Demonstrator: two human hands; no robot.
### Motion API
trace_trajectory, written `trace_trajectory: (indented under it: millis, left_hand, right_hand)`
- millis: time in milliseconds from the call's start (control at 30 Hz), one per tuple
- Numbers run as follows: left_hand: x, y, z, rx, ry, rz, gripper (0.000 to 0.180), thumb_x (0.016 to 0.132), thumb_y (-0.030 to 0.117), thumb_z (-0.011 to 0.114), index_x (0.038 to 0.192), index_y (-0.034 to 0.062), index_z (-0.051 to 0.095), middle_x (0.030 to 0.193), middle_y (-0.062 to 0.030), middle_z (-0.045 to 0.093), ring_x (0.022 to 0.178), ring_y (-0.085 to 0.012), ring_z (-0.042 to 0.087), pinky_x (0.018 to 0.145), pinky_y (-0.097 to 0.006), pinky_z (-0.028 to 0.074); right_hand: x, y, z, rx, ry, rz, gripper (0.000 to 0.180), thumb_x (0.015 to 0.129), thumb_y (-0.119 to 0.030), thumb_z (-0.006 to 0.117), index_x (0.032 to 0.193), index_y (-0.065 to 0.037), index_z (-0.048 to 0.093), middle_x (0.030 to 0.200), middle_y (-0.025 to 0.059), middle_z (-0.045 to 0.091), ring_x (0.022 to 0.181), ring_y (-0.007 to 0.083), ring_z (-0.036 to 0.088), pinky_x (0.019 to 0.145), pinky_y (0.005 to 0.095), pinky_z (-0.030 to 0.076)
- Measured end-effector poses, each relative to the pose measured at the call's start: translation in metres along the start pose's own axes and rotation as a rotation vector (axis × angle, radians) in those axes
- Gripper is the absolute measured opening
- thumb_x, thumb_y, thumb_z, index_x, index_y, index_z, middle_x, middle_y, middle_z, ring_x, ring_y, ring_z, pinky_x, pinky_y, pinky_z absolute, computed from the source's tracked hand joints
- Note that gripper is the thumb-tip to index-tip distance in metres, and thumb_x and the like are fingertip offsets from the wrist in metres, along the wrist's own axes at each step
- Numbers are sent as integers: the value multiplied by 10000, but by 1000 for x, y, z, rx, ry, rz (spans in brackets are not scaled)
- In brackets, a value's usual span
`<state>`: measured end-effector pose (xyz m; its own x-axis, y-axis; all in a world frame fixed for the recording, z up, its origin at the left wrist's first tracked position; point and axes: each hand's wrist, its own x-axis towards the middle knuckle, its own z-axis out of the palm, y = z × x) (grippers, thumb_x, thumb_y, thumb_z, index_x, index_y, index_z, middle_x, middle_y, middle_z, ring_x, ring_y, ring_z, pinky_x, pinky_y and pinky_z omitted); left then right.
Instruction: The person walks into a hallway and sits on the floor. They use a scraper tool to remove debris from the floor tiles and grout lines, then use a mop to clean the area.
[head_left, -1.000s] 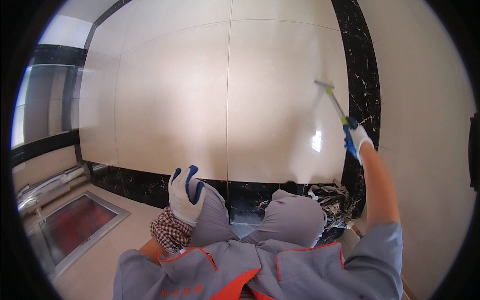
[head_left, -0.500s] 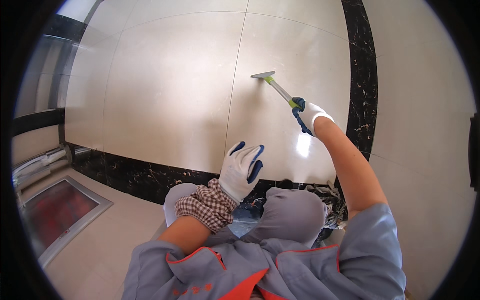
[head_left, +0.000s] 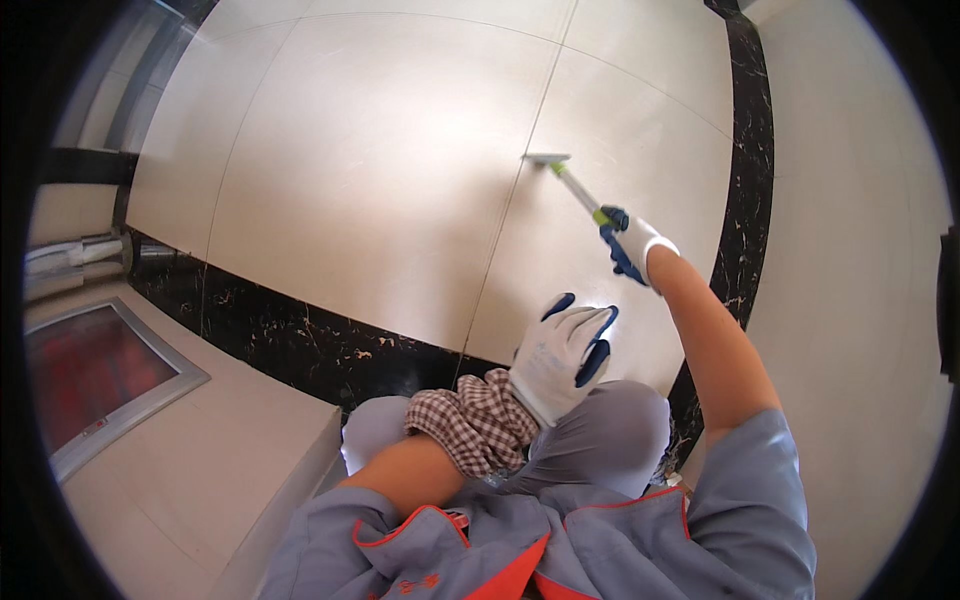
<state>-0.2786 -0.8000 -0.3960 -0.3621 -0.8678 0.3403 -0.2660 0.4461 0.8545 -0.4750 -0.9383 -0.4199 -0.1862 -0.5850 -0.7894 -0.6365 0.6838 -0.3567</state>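
Observation:
My right hand [head_left: 634, 247], in a white glove with a dark blue palm and fingers, is closed around the handle of a scraper [head_left: 578, 188]. The scraper has a silver shaft, green collars and a flat, wide head. Its head is at a thin seam between large glossy cream floor tiles [head_left: 350, 150]; whether it touches them is hard to tell. Nearer to me, my left hand [head_left: 563, 360] is in the same kind of glove, palm down with fingers apart and nothing in it. It hovers by my bent right knee, a brown checked sleeve cover [head_left: 470, 425] bunched at its wrist.
Black marble strips [head_left: 290, 325] border the tiles in front of my knees and along the right. A metal-framed panel with dark red inside [head_left: 185, 378] is at the left, by a pale ledge [head_left: 230, 450]. Pale flooring [head_left: 850, 250] lies beyond the right strip.
The view has shifted. The scraper's head has moved left across the tile to the seam. My left hand has moved right, from between my knees to over the right knee.

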Motion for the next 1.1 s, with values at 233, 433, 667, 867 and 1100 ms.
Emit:
trace_trajectory:
  millis: [233, 433, 667, 867, 1100]
  left_hand:
    - [22, 18, -19, -101, 264, 57, 549, 809, 54, 721, 1323, -18, 539, 1208, -180, 643, 1132, -359, 614, 1071, -527, 427]
    - [27, 4, -43, -14, 426, -96, 577, 806, 54, 727, 1340, -29, 525, 1246, -187, 634, 1152, -367, 601, 1083, -527, 418]
    - [33, -7, -48, -33, 532, -11, 640, 821, 71, 739, 1390, -18, 458, 1310, -182, 607, 1180, -353, 603, 1079, -535, 436]
    - [32, 1, -50, -105, 539, -43, 597, 812, 52, 738, 1362, -9, 513, 1274, -163, 626, 1160, -352, 606, 1079, -522, 425]
    - [26, 6, -73, -118, 586, -46, 596, 818, 45, 737, 1370, -4, 518, 1275, -155, 619, 1175, -341, 596, 1088, -518, 420]
  right_hand:
    - [-16, -72, 49, -266, -8, -86, 430, 1020, -247, 512, 1447, -296, 534, 678, 14, 587, 531, 137, 546, 520, 324, 481]
    - [25, -85, 65, -282, -13, -152, 304, 990, -259, 542, 1271, -167, 615, 782, 106, 660, 645, 219, 642, 596, 386, 519]
    - [11, 3, 93, -587, -27, -439, 388, 967, -171, 561, 1355, -178, 556, 898, 94, 679, 791, 235, 640, 701, 368, 516]
    - [13, -74, 99, -434, 73, -346, 559, 935, -110, 578, 1476, -197, 470, 760, 43, 626, 664, 162, 609, 592, 314, 508]
    - [-20, -140, 106, -664, 203, -268, 498, 926, -249, 580, 1422, -239, 525, 1010, 169, 737, 946, 323, 723, 820, 449, 558]
